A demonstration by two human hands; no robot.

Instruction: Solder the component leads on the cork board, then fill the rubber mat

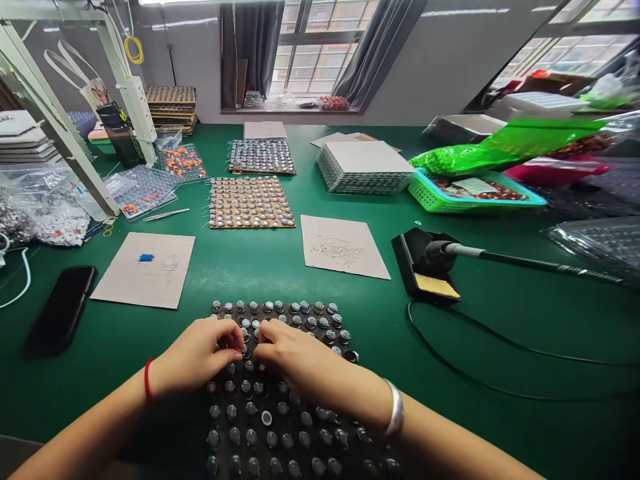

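A dark board [295,430] set with rows of small round metal parts [266,419] lies in front of me on the green table. Both hands are over its upper half, close together. My left hand [213,350] is closed in a pinch, thumb and forefinger at one of the round parts near the left columns. Just beside it, my right hand [290,353] bends over the board with its fingers pinched together. Whatever the fingertips hold is too small or hidden to tell. The right forearm covers part of the board's right side.
A soldering iron stand [425,263] with a yellow sponge [437,287] and trailing cable is on the right. Cardboard sheets [345,247], filled boards [253,203], a stack of boards [367,160] and a green basket [473,197] stand behind. A black phone [63,307] lies left.
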